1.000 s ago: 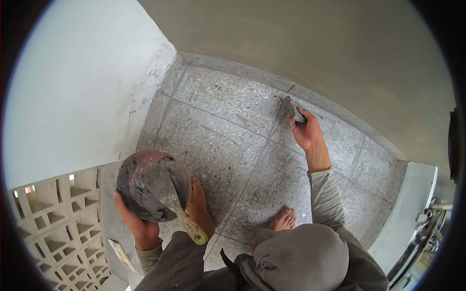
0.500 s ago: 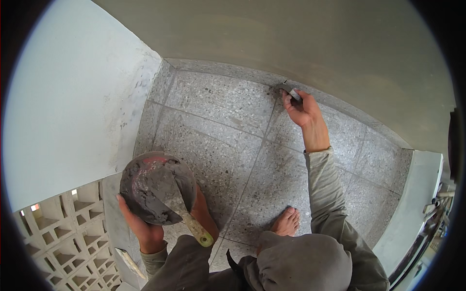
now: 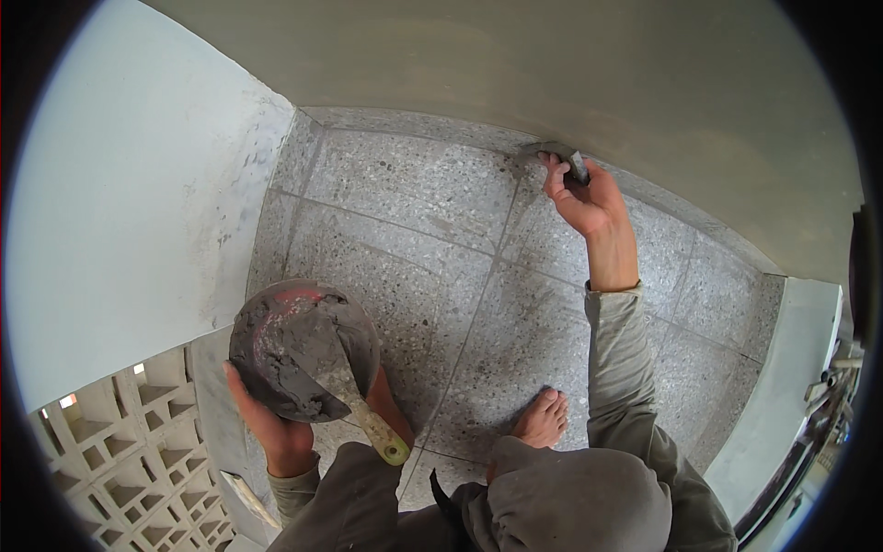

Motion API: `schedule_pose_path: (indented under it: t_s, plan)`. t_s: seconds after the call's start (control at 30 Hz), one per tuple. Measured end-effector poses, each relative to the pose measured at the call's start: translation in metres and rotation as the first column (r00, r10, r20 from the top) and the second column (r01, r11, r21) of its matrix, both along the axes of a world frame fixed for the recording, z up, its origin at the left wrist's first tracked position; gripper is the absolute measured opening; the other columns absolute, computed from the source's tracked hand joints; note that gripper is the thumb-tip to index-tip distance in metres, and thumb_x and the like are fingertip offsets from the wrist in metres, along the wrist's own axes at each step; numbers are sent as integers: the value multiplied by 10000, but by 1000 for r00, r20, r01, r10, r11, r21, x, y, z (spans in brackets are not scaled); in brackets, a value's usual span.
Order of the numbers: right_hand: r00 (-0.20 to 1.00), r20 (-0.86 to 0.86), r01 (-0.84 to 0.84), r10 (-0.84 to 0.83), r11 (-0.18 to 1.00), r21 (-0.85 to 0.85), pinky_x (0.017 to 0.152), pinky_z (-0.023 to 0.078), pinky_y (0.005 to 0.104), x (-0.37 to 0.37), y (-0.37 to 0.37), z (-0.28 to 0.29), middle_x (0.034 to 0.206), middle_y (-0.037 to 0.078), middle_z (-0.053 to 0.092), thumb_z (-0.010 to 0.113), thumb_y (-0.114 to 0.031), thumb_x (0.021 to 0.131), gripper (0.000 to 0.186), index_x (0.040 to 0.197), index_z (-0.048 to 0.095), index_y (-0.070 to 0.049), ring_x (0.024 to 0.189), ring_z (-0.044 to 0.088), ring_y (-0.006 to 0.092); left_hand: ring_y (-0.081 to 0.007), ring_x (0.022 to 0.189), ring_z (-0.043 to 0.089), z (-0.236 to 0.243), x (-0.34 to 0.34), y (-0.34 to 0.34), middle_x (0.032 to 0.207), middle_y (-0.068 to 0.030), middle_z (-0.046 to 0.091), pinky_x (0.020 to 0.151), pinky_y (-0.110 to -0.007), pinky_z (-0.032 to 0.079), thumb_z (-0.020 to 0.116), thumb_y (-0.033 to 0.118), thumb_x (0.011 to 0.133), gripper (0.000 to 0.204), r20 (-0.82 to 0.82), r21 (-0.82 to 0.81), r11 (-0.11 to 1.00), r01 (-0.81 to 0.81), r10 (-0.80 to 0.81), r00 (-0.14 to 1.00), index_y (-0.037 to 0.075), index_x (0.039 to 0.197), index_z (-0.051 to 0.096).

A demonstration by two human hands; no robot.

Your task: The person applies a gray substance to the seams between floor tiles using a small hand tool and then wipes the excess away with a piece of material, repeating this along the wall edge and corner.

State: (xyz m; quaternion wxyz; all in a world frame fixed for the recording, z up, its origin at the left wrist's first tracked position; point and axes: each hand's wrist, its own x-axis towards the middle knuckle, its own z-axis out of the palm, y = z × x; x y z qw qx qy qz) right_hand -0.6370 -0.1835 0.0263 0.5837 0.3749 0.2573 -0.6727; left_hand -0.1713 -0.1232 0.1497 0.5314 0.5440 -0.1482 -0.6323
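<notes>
Item 1: bowl (image 3: 366, 339). Round, grey-smeared, with a reddish patch on its far inner wall; left and near in the scene. Contents: thick, dull grey paste (image 3: 280, 363), lumpy and smeared up the left side.

Item 2: flat-bladed tool (image 3: 375, 428). Paste-caked, with a worn yellow-green handle pierced at the end. Its blade lies in the paste; the handle crosses the bowl's near right rim.

Item 3: small grey piece (image 3: 578, 167). Dark, with a lighter, flat face; its exact kind cannot be told. Far and right of the bowl, just beside the tiled skirting (image 3: 414, 120); contact is unclear.

Your left grip (image 3: 278, 431): clamped on item 1, your fingers along its near left outer wall; the part beneath is hidden.

Your right grip (image 3: 587, 201): closed around item 3, which projects from your fingers to the far left, above the speckled floor (image 3: 391, 262). Well apart from the bowl.
</notes>
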Motion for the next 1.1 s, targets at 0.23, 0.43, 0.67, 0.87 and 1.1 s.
schedule_pose_path:
  t_s: [0.23, 0.43, 0.67, 0.87, 1.1]
  plan:
    - [981, -194, -38, 20, 995, -93, 803, 603, 324, 12, 51, -23, 1237, 271, 584, 527, -97, 1009, 297, 1228, 508, 103, 1025, 622, 304, -260, 1335, 527, -6, -2, -2, 1461, -94, 552, 1143, -416, 391, 431, 487, 1084, 580, -14, -8, 1000, 13, -13, 1000, 50, 1461, 488]
    - [912, -281, -294, 300, 954, 62, 876, 585, 381, 29, 34, -64, 1191, 188, 602, 562, -52, 975, 245, 1191, 520, 54, 1038, 628, 306, -257, 1333, 524, -7, -5, 1, 1461, -91, 551, 1140, -416, 392, 430, 492, 1082, 583, -26, 14, 999, 44, -44, 999, 54, 1463, 487]
    - [951, -250, -159, 184, 981, 114, 805, 589, 344, 25, 3, -52, 1270, 265, 591, 565, -52, 985, 344, 1275, 479, 112, 1022, 632, 310, -254, 1330, 525, -8, -9, 2, 1459, -84, 550, 1138, -410, 391, 424, 490, 1085, 580, 6, 21, 999, 27, -27, 1000, 54, 1463, 485]
    - [984, -160, -86, 81, 996, -23, 813, 587, 354, 27, 8, -42, 1293, 326, 562, 546, -33, 985, 384, 1313, 426, 127, 1055, 639, 325, -254, 1333, 523, -9, -10, 0, 1458, -86, 550, 1144, -410, 385, 424, 492, 1084, 584, 37, 33, 999, 37, -39, 999, 51, 1463, 483]
    - [998, -20, 53, -58, 981, -186, 787, 575, 343, 27, 20, -47, 1294, 329, 550, 535, -20, 983, 416, 1343, 401, 141, 1017, 616, 303, -259, 1335, 524, -11, -18, -3, 1459, -88, 552, 1141, -412, 389, 427, 494, 1082, 587, 5, 16, 997, 72, -72, 997, 54, 1466, 482]
